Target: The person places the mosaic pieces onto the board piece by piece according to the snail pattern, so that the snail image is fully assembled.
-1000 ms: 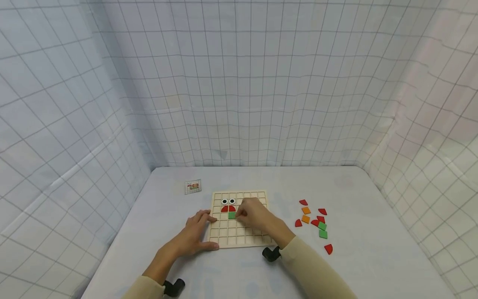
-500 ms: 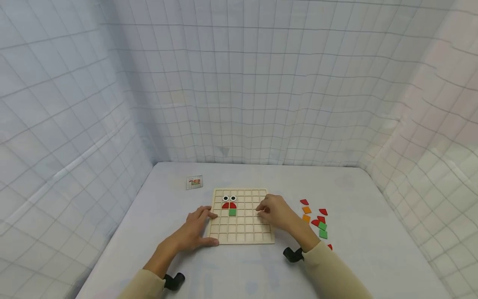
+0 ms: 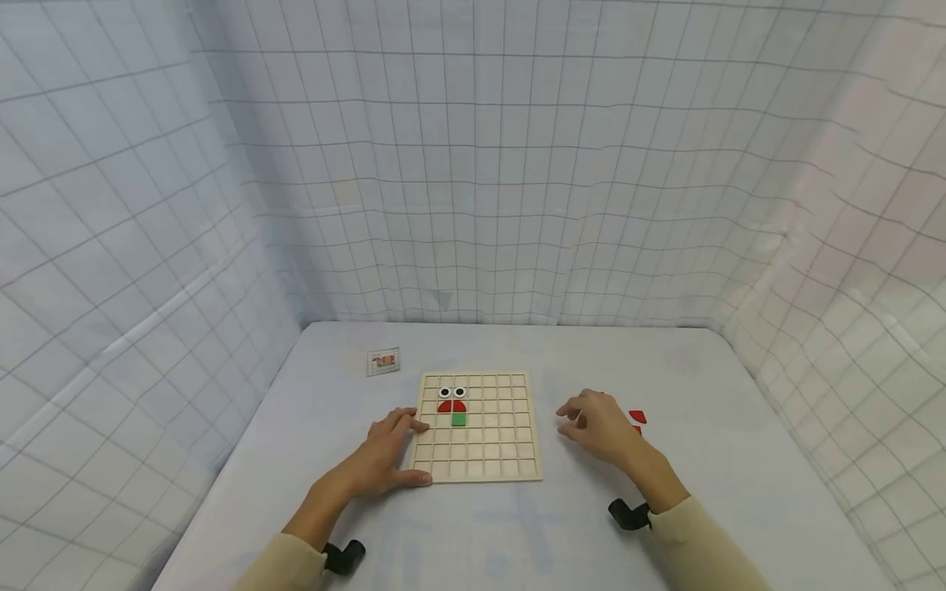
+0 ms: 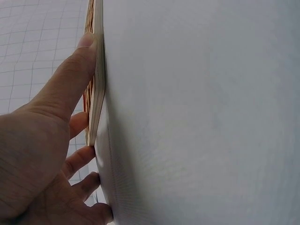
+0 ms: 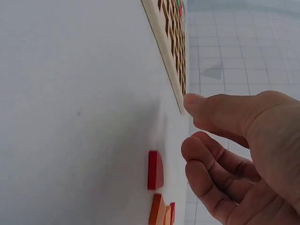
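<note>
A pale wooden grid board [image 3: 488,450] lies on the table. In its upper left cells sit two round eye tiles [image 3: 445,393], two red quarter-circle tiles [image 3: 459,407] under them, and a green square tile [image 3: 459,419] below those. My left hand [image 3: 388,460] rests spread at the board's lower left corner; in the left wrist view its thumb [image 4: 82,61] lies along the board's edge. To the right of the board, my right hand [image 3: 602,427] hovers above the table. Nothing shows between its loosely bent fingers, and loose tiles are mostly hidden beneath it.
A small picture card [image 3: 383,361] lies beyond the board, to the left. Past my right hand a loose red tile [image 3: 637,417] shows. The right wrist view shows another red tile [image 5: 153,171] and an orange tile [image 5: 157,210]. A gridded white curtain [image 3: 473,205] encloses the table.
My right hand has left the green square tile on the board and moved right, over the loose tiles. The left hand has stayed at the board's corner.
</note>
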